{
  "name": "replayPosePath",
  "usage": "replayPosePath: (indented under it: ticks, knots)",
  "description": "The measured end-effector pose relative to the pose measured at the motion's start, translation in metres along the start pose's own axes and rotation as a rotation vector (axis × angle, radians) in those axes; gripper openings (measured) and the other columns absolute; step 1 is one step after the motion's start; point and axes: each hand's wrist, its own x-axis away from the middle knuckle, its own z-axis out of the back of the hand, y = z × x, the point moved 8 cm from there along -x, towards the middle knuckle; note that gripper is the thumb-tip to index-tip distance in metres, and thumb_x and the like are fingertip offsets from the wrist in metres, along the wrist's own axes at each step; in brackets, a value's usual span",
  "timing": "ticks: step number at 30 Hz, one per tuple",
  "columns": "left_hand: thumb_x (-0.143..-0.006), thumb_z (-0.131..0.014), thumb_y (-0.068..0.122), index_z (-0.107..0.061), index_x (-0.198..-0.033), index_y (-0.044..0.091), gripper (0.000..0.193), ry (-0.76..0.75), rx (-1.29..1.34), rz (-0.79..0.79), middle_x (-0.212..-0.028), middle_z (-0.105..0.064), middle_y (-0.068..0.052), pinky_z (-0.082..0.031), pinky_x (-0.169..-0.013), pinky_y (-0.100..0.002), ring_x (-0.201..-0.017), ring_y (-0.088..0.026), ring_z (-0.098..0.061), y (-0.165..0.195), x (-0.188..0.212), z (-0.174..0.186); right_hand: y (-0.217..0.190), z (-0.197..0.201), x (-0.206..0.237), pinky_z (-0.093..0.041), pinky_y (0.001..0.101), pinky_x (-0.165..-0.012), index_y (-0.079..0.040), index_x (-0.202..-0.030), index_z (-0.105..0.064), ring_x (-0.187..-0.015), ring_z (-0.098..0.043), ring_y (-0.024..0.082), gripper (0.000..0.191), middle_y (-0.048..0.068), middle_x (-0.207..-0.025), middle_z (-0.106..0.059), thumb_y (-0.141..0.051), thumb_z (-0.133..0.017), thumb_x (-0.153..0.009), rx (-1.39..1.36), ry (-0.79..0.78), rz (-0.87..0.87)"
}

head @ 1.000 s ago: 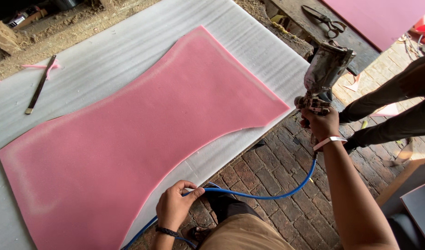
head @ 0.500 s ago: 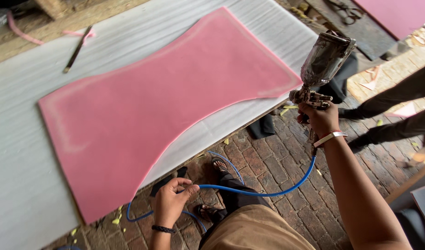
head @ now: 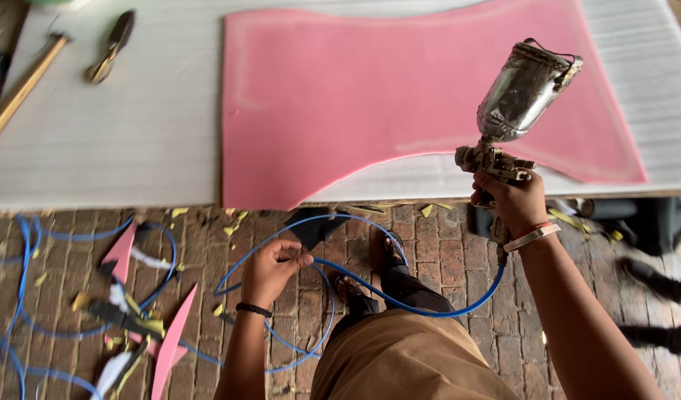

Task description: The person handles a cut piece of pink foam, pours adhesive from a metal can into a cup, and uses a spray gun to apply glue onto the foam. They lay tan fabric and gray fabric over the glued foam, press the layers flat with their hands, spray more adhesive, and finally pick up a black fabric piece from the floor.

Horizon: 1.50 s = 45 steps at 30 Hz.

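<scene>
Right hand (head: 509,201): closed round spray gun (head: 512,111), held over pink foam sheet (head: 400,96) near edge.
Left hand (head: 270,270): gripping blue hose (head: 400,304) above brick floor (head: 444,259).
Foam sheet: flat on white surface (head: 133,141).
Progress: paler coated band along foam edges only; middle seemingly left.

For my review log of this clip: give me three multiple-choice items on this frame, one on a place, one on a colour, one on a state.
1. Where does the pink foam sheet lie?
A. on the white table
B. on the brick floor
C. against a wall

2. What colour is the hose?
A. yellow
B. blue
C. black

3. What is the right hand doing?
A. hanging empty
B. resting flat on the table
C. gripping the spray gun

Answers: 1 A, the sheet rests on the white table. 2 B, blue loops cross the bricks. 3 C, the fingers wrap the gun's handle, while the left hand holds the hose.
</scene>
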Motion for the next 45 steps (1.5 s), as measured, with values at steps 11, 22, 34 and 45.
replayPosePath:
  ticks: [11,22,34,45]
  knots:
    - [-0.065,-0.092,0.043,-0.079,-0.101,0.01,0.05,0.238,0.127,0.205,-0.076,-0.077,-0.005,-0.055,-0.062,-0.03,-0.069,-0.014,-0.072,-0.098,0.062,0.075,0.005,-0.2,0.008,-0.06,0.0331,-0.061,0.005,-0.115,-0.068,-0.069,-0.07,0.019,0.027,0.01,-0.087,-0.071,-0.003,-0.073,-0.09,0.069,-0.464,-0.021]
    - [-0.067,-0.091,0.041,-0.078,-0.102,0.01,0.049,0.374,0.174,0.322,-0.073,-0.076,-0.005,-0.054,-0.061,-0.032,-0.064,-0.015,-0.068,-0.147,0.094,0.092,-0.011,-0.313,-0.001,-0.058,0.0315,-0.06,0.007,-0.121,-0.065,-0.069,-0.068,0.016,0.033,0.009,-0.088,-0.071,0.0,-0.073,-0.09,0.025,-0.663,0.117]
    - [-0.068,-0.088,0.046,-0.078,-0.102,0.011,0.049,0.288,0.23,0.025,-0.089,-0.08,-0.002,-0.058,-0.066,-0.028,-0.077,-0.015,-0.076,-0.067,0.018,0.061,-0.068,-0.222,-0.072,-0.059,0.0298,-0.059,-0.001,-0.134,-0.065,-0.074,-0.068,0.013,0.045,0.008,-0.099,-0.076,-0.005,-0.074,-0.09,0.402,-0.34,0.256]
    - [-0.065,-0.086,0.055,-0.078,-0.105,0.017,0.056,0.21,0.004,0.058,-0.088,-0.08,-0.007,-0.058,-0.071,-0.034,-0.082,-0.019,-0.076,-0.024,-0.012,0.043,-0.079,-0.171,-0.071,-0.053,0.0263,-0.056,0.001,-0.135,-0.063,-0.067,-0.066,0.012,0.046,0.008,-0.088,-0.071,-0.002,-0.073,-0.09,0.065,-0.316,0.235]
